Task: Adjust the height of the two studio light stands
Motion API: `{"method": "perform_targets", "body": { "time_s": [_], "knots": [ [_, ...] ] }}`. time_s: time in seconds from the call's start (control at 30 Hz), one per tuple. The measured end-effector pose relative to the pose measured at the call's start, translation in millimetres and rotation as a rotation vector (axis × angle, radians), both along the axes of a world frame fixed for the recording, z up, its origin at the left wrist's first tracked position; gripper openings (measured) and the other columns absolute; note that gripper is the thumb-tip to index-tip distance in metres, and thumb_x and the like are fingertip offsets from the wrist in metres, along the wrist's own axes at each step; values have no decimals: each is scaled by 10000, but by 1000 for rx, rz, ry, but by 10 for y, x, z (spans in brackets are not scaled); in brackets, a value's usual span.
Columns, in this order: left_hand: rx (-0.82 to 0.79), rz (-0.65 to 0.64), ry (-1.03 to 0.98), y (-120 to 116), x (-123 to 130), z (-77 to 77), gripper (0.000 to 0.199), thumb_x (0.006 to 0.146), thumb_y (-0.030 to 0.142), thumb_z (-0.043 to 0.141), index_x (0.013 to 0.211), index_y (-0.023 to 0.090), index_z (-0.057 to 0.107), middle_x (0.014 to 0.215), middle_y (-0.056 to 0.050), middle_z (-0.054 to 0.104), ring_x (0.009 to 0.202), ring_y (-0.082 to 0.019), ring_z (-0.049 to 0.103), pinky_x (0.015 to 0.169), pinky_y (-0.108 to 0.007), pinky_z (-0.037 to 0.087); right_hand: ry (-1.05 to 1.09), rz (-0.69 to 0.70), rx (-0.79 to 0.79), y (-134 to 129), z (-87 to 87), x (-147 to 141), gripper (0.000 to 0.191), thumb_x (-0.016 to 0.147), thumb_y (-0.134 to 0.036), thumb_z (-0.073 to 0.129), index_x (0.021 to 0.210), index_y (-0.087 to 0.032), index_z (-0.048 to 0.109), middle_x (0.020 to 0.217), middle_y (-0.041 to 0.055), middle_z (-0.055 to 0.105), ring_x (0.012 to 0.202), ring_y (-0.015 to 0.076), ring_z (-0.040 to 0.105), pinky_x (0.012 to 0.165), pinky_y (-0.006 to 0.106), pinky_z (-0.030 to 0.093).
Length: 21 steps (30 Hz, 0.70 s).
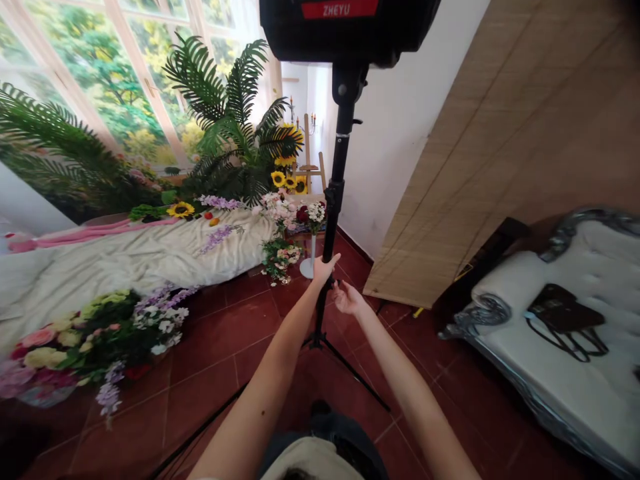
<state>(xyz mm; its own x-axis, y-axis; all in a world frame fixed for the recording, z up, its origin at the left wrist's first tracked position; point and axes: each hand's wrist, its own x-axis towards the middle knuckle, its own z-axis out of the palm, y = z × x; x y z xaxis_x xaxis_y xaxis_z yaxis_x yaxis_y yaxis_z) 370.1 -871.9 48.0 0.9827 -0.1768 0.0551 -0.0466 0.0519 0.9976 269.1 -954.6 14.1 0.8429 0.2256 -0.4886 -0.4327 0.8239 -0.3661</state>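
A black light stand (336, 193) rises upright in front of me, its tripod legs (356, 377) spread on the floor. On top sits a black studio light (345, 37) with a red label, cut off by the upper edge of the view. My left hand (324, 270) is wrapped round the pole about midway up. Just below it and to the right, my right hand (347, 297) has its fingers pinched at a small dark knob (335, 285) on the pole's side. The fingers partly cover the knob.
To the left, a cloth-draped bench (220, 250) bears flowers and fruit, with a large bouquet (95, 333) in front. Palm fronds (225, 120) and an easel (309, 167) stand behind. At right are a hanging bamboo blind (445, 147) and a tufted sofa (590, 393) with a dark handbag (565, 310).
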Motion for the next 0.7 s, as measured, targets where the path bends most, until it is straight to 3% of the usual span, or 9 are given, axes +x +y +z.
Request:
{"method": "perform_targets", "body": {
  "time_s": [0.17, 0.4, 0.7],
  "knots": [
    [98, 129, -31, -84, 20, -33, 309, 653, 413, 678, 561, 166, 519, 491, 7, 519, 456, -98, 468, 457, -225, 339, 170, 3, 96, 15, 12, 71, 301, 922, -329, 419, 774, -154, 615, 537, -11, 592, 416, 85, 489, 477, 183, 435],
    [118, 207, -4, -154, 17, -7, 230, 626, 335, 688, 611, 150, 554, 548, -22, 565, 495, -123, 514, 443, -220, 338, 209, -59, 214, -24, 121, 153, 274, 913, -250, 458, 696, -146, 590, 503, -18, 577, 417, 74, 516, 441, 151, 459],
    [95, 240, -11, -168, 3, 39, 193, 596, 277, 701, 593, 128, 579, 570, -36, 583, 540, -131, 537, 489, -219, 372, 116, -51, 148, -68, 101, 167, 233, 902, -179, 460, 694, -153, 563, 527, -25, 596, 436, 53, 545, 444, 114, 491]
  ]
}}
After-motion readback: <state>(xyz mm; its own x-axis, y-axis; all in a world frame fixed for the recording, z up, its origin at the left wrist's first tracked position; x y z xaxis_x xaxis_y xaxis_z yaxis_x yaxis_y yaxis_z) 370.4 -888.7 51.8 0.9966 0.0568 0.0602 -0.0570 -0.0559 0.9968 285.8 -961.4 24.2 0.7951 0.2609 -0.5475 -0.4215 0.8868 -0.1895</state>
